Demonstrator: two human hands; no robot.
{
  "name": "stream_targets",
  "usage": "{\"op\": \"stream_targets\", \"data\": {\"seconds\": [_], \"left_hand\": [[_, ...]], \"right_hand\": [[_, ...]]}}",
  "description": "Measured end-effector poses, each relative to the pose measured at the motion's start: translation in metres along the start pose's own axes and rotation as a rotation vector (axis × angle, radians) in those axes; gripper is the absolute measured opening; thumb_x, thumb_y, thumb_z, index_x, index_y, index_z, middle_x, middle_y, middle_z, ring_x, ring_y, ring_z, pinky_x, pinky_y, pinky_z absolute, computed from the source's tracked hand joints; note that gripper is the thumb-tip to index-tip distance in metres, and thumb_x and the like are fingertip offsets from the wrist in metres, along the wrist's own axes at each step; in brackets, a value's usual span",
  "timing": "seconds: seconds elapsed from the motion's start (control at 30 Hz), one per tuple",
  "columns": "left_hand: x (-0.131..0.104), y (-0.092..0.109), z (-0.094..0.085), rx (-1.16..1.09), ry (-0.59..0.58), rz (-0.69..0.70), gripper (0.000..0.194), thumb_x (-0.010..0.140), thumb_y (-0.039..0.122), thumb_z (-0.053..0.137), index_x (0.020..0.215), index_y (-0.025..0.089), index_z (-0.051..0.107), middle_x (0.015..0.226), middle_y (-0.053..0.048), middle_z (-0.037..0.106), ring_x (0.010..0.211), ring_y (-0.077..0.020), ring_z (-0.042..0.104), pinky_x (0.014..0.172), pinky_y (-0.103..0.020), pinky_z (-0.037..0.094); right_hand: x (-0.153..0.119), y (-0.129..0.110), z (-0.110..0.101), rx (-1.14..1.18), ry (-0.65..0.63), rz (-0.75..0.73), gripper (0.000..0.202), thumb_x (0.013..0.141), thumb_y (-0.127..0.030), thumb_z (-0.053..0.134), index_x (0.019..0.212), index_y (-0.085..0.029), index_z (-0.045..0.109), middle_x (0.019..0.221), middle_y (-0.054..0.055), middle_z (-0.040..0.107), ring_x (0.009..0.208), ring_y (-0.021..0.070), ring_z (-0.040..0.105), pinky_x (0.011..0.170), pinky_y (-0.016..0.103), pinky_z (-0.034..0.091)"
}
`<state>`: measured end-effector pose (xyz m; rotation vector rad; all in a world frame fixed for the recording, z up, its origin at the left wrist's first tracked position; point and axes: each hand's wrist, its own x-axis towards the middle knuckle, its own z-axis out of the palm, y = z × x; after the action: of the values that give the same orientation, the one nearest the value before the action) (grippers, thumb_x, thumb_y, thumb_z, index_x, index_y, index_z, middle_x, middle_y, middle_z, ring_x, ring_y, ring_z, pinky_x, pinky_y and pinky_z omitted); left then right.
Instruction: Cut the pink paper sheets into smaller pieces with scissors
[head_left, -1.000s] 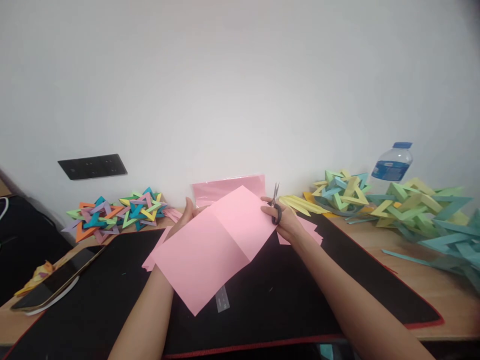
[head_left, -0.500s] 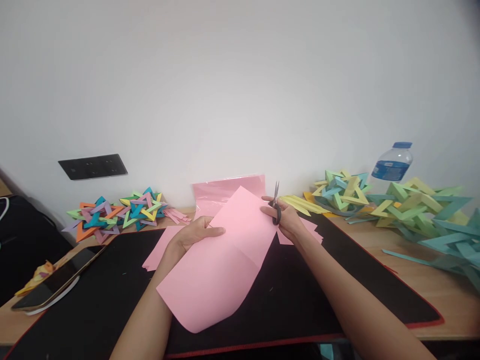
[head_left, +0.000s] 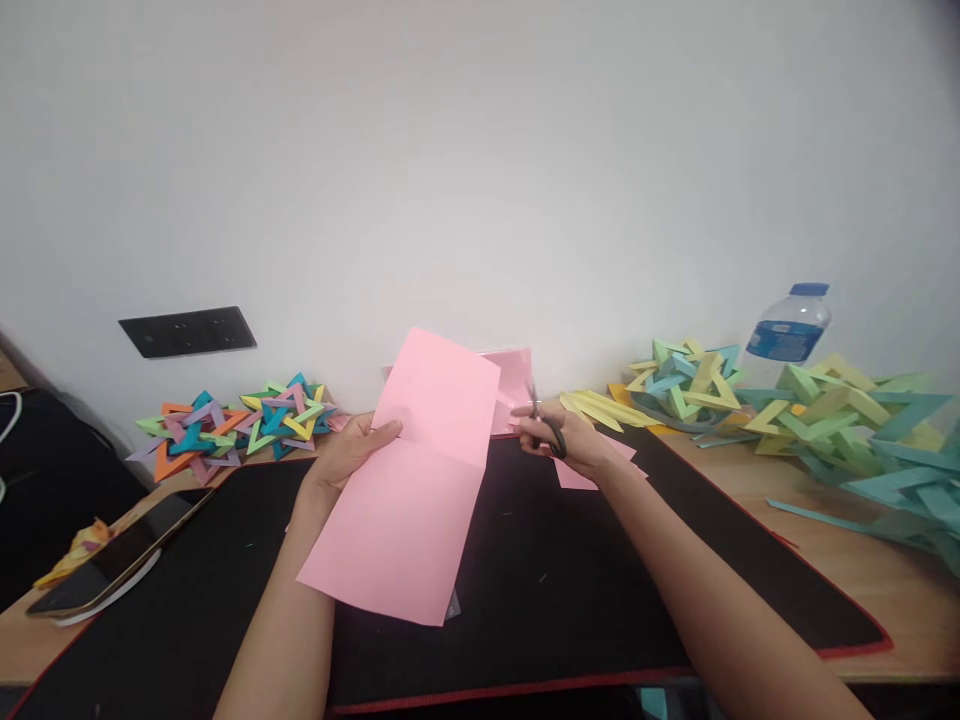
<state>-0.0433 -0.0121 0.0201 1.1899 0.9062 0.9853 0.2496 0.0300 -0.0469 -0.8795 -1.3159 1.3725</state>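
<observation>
My left hand [head_left: 352, 448] is closed on the left edge of a large pink sheet [head_left: 412, 500], thumb on top. A crease crosses the sheet, which is held up above the black mat [head_left: 555, 620]. To the right of the paper, my right hand [head_left: 559, 435] is closed around the black handles of the scissors [head_left: 553, 437]; their blades are blurred and point up. The scissors and the sheet are apart. Below my right hand lie cut pink pieces [head_left: 577, 474]. Behind the sheet, a pink pack in clear wrap [head_left: 516, 372] leans against the wall.
Multicoloured folded-paper stars [head_left: 196, 437] sit at the back left, near a phone [head_left: 120, 550]. Yellow strips [head_left: 604, 408], green-yellow-blue paper stars [head_left: 832, 410] and a plastic bottle [head_left: 791, 325] stand at the right. A black socket panel [head_left: 189, 332] is on the wall.
The pink sheet has moved left and turned more upright in my left hand. My right hand has let go of its edge, keeping the scissors, whose blades have tilted left.
</observation>
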Motion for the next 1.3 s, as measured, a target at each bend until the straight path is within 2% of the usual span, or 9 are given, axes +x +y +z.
{"op": "stream_targets", "data": {"seconds": [0.1, 0.17, 0.3, 0.43, 0.67, 0.9, 1.0, 1.17, 1.3], "left_hand": [[0.000, -0.001, -0.002, -0.020, 0.006, 0.035, 0.022, 0.073, 0.029, 0.071, 0.087, 0.013, 0.066, 0.067, -0.005, 0.067, 0.053, -0.0156, 0.062, 0.051, -0.025, 0.049], [0.002, -0.002, 0.000, 0.008, 0.021, 0.018, 0.022, 0.072, 0.030, 0.071, 0.085, 0.013, 0.066, 0.067, -0.004, 0.067, 0.053, -0.0154, 0.062, 0.051, -0.025, 0.048], [0.004, -0.003, 0.001, 0.075, 0.017, -0.030, 0.023, 0.073, 0.033, 0.070, 0.083, 0.014, 0.065, 0.067, -0.004, 0.067, 0.054, -0.0162, 0.062, 0.049, -0.024, 0.046], [0.003, -0.003, -0.002, 0.102, -0.016, -0.017, 0.025, 0.074, 0.035, 0.069, 0.085, 0.013, 0.065, 0.072, -0.007, 0.069, 0.058, -0.0190, 0.064, 0.050, -0.026, 0.047], [-0.001, 0.002, -0.005, 0.046, 0.063, -0.004, 0.023, 0.071, 0.030, 0.072, 0.086, 0.014, 0.068, 0.068, -0.005, 0.070, 0.053, -0.0170, 0.063, 0.051, -0.026, 0.049], [-0.002, 0.006, -0.007, 0.102, 0.104, 0.026, 0.027, 0.068, 0.032, 0.074, 0.086, 0.013, 0.068, 0.076, -0.008, 0.072, 0.061, -0.0201, 0.066, 0.054, -0.027, 0.051], [-0.001, 0.005, -0.006, 0.147, 0.079, 0.013, 0.028, 0.068, 0.035, 0.074, 0.085, 0.013, 0.068, 0.076, -0.009, 0.072, 0.061, -0.0213, 0.066, 0.052, -0.027, 0.049], [0.002, 0.002, -0.001, 0.184, 0.001, -0.017, 0.026, 0.067, 0.034, 0.075, 0.081, 0.013, 0.068, 0.066, -0.006, 0.070, 0.052, -0.0169, 0.062, 0.046, -0.024, 0.046], [0.002, 0.003, 0.000, 0.187, 0.018, -0.011, 0.028, 0.067, 0.035, 0.074, 0.083, 0.013, 0.068, 0.070, -0.007, 0.070, 0.055, -0.0179, 0.063, 0.049, -0.025, 0.047]], "right_hand": [[-0.010, -0.007, 0.002, -0.191, -0.421, 0.142, 0.039, 0.064, -0.037, 0.074, 0.095, -0.014, 0.066, 0.082, 0.007, 0.067, 0.069, 0.0139, 0.060, 0.065, 0.027, 0.047], [-0.016, -0.012, 0.005, -0.267, -0.662, 0.157, 0.043, 0.065, -0.035, 0.074, 0.101, -0.014, 0.066, 0.086, 0.008, 0.068, 0.077, 0.0162, 0.062, 0.074, 0.029, 0.048], [-0.019, -0.016, 0.014, -0.285, -0.845, 0.158, 0.045, 0.066, -0.038, 0.072, 0.105, -0.016, 0.065, 0.088, 0.007, 0.068, 0.080, 0.0174, 0.064, 0.075, 0.029, 0.048], [-0.019, -0.016, 0.016, -0.273, -0.882, 0.165, 0.044, 0.068, -0.038, 0.071, 0.105, -0.016, 0.064, 0.089, 0.006, 0.068, 0.080, 0.0161, 0.063, 0.075, 0.028, 0.049], [-0.019, -0.017, 0.014, -0.260, -0.854, 0.152, 0.044, 0.067, -0.038, 0.072, 0.105, -0.017, 0.065, 0.088, 0.005, 0.068, 0.081, 0.0159, 0.063, 0.076, 0.027, 0.048], [-0.019, -0.016, 0.013, -0.246, -0.885, 0.167, 0.043, 0.065, -0.035, 0.073, 0.103, -0.016, 0.065, 0.087, 0.005, 0.068, 0.081, 0.0153, 0.063, 0.075, 0.026, 0.048], [-0.020, -0.017, 0.014, -0.256, -0.871, 0.158, 0.042, 0.066, -0.037, 0.072, 0.103, -0.016, 0.065, 0.087, 0.006, 0.068, 0.080, 0.0158, 0.063, 0.075, 0.027, 0.048], [-0.021, -0.019, 0.016, -0.307, -0.865, 0.150, 0.043, 0.066, -0.040, 0.071, 0.103, -0.017, 0.066, 0.083, 0.005, 0.067, 0.078, 0.0162, 0.062, 0.072, 0.026, 0.048], [-0.021, -0.019, 0.016, -0.344, -0.870, 0.130, 0.041, 0.067, -0.039, 0.071, 0.102, -0.018, 0.067, 0.080, 0.003, 0.066, 0.075, 0.0151, 0.061, 0.070, 0.025, 0.047]]}}
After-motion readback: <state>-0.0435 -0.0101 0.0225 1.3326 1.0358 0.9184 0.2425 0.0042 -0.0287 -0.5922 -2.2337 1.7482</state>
